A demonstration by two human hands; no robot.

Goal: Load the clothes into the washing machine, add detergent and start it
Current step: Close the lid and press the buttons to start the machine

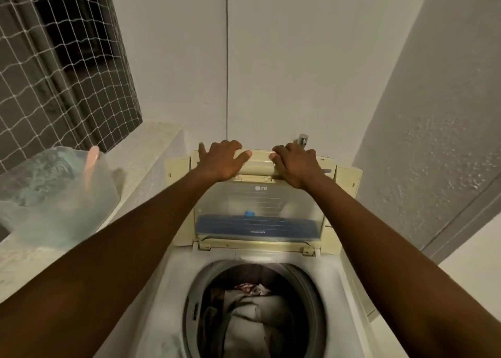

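A white top-loading washing machine [168,284] stands below me with its drum open. Clothes [252,311], grey with a red patterned piece on top, lie inside the drum. The folding lid [257,208], cream-framed with a clear panel, stands raised against the back wall. My left hand [222,159] grips the lid's top edge on the left, fingers curled over it. My right hand [295,162] grips the same edge on the right. A clear plastic container [54,195] with bluish contents and a pink scoop sits on the ledge at the left.
A stone ledge [151,151] runs along the left of the machine under a netted window [62,67]. A tap [303,139] sticks out of the back wall behind the lid. A rough white wall [433,140] closes in on the right.
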